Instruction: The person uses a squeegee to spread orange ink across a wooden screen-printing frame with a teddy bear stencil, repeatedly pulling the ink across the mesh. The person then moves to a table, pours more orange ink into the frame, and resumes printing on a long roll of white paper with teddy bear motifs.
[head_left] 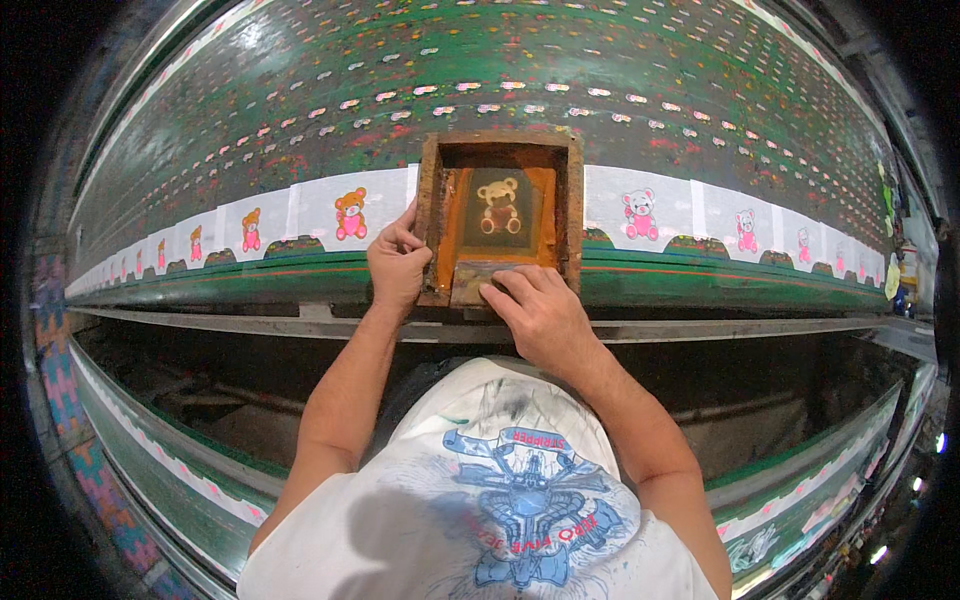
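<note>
While the left hand [397,262] curls its fingers around the left edge of the brown wooden printing frame [500,215] on the long green counter [700,130], the right hand [537,310] presses a squeegee [478,280] inside it, fingers flat.

The left hand [396,262] grips the wooden screen frame's [428,215] left edge while the right hand [540,315] presses a squeegee [478,280] inside.

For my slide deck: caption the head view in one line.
Left hand steadies a wooden screen frame while right hand presses a squeegee over teddy-bear fabric panels.
</note>
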